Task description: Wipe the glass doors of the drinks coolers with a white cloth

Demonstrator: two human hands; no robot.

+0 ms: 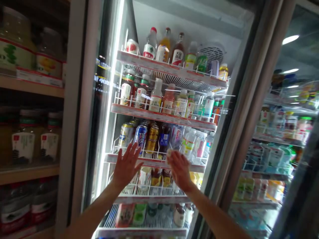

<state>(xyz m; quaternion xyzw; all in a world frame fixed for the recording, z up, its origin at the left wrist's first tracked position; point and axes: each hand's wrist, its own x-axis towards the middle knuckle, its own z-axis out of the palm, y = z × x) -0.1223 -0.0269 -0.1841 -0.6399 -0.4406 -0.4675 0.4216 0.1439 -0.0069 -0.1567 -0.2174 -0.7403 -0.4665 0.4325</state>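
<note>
My left hand [126,166] is open, its fingers spread in front of the third shelf. It looks flat against or just short of the glass door [211,43]; I cannot tell which. Behind its fingertips stand a blue can [141,135] and a silver-yellow can [125,134]. My right hand [179,168] is blurred, with its fingers bent together over a small pale wad that looks like a cloth [169,153]. It is at the same shelf height, before a dark bottle [164,137] and clear bottles [189,141]. Reflections lie across the glass.
Several lit wire shelves with bottles and cans fill the fridge. On the left, a wooden shelf unit [30,84] holds large juice bottles [23,144]. At the right is another fridge door [281,99] with drinks behind it. A thick metal frame [251,109] runs between the two fridges.
</note>
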